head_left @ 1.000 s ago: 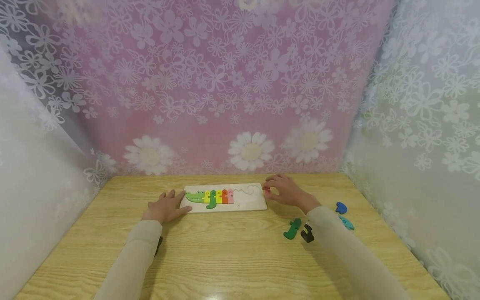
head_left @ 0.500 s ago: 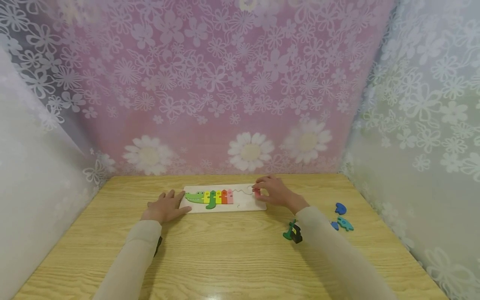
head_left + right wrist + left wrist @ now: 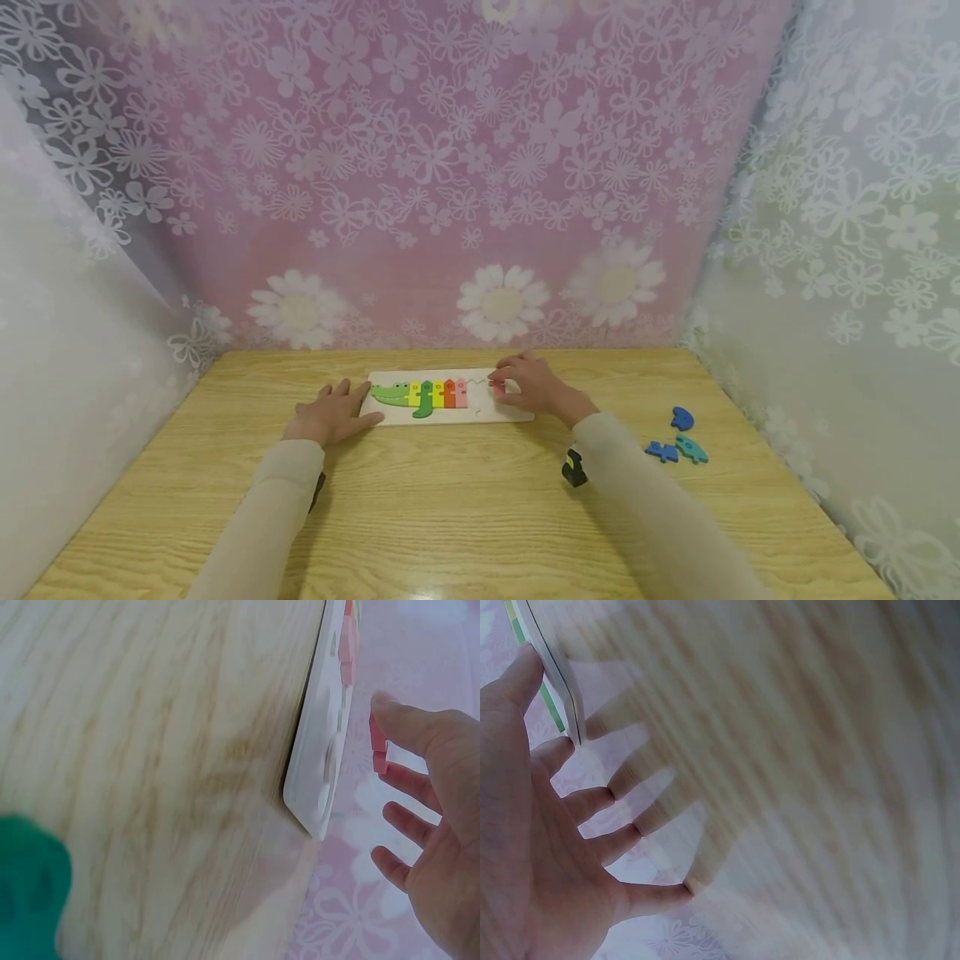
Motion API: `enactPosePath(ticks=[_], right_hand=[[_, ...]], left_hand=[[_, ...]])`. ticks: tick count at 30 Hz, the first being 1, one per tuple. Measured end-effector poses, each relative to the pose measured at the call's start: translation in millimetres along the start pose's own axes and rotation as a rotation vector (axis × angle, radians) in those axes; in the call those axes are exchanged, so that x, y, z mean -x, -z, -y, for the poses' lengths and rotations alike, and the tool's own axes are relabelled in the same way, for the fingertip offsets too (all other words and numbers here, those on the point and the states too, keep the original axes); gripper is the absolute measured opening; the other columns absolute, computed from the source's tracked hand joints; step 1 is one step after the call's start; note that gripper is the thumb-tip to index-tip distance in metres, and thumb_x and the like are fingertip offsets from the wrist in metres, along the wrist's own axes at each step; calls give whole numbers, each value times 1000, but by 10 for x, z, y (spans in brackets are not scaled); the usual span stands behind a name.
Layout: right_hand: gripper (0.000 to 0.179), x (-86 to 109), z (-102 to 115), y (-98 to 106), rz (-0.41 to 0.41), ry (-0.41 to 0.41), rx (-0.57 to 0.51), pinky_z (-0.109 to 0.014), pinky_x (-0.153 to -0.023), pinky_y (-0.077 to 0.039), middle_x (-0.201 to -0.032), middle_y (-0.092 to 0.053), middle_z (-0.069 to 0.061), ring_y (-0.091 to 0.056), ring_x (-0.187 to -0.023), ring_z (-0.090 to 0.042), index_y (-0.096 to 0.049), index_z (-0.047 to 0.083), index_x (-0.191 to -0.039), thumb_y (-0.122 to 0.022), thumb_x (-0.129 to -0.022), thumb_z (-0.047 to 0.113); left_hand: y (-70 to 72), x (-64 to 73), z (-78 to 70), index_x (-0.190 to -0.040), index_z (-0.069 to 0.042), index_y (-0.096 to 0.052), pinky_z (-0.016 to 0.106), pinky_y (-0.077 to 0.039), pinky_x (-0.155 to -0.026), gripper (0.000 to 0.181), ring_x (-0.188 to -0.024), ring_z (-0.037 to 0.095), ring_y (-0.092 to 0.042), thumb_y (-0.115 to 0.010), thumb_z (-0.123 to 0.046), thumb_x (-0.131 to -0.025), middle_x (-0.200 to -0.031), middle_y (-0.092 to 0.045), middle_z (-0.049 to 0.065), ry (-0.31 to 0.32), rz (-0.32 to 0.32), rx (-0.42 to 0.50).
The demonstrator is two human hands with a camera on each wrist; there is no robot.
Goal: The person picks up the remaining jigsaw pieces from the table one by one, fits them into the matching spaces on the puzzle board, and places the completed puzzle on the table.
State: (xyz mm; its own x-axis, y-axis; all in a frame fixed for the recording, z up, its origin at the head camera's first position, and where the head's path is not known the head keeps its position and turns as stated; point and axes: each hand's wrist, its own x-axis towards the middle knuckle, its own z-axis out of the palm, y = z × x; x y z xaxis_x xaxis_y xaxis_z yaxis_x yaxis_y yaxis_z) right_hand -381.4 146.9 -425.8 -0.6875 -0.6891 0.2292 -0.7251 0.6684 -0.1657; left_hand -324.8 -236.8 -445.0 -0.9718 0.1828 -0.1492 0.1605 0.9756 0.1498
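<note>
A pale wooden puzzle board [image 3: 435, 417] lies near the back of the table. Its left part holds a green crocodile head [image 3: 390, 394] and yellow, green, red and pink body pieces; the right part shows bare recess outlines. My left hand [image 3: 333, 414] rests at the board's left end with fingers spread, its thumb and index finger at the edge. Between thumb and index finger, my right hand [image 3: 538, 387] pinches a pinkish-red puzzle piece [image 3: 378, 742]. That piece hangs over the right half of the board, apart from the pink one in place.
On the right of the table lie two blue pieces [image 3: 682, 417] and a teal piece [image 3: 691, 448]. A blurred green piece [image 3: 30, 892] shows low in the right wrist view; the right wrist and its black camera [image 3: 574, 468] hide it in the head view. Flowered cloth surrounds the table.
My right hand has moved left with the pinkish-red piece, from beyond the board's right end to above it. The green piece has become covered by the right wrist. My left hand stays put.
</note>
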Motion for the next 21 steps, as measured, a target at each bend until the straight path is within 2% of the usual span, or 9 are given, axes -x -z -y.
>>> enactPosePath(ticks=[11,21], right_hand=[[30,-96,69,-104,8,-13,10,-71,-98,-44,-137,-65,-19,-54,-125,-45,-74,10,-125,-69,-99,22],[34,-191,152,-168,80,-36,15,-70,-101,-42,-144,-61,-19,-52,-130,-45,-72,13,-131,-68,-100,26]], left_hand=[[3,14,-8,-166,-19,-27,91,-29,-97,86,-149,61,-24,-42,-73,-100,-167,-26,28,8,1,8],[5,9,-5,-166,-19,-27,91,-28,-97,86,-150,61,-24,-42,-73,-100,-167,-26,28,4,0,12]])
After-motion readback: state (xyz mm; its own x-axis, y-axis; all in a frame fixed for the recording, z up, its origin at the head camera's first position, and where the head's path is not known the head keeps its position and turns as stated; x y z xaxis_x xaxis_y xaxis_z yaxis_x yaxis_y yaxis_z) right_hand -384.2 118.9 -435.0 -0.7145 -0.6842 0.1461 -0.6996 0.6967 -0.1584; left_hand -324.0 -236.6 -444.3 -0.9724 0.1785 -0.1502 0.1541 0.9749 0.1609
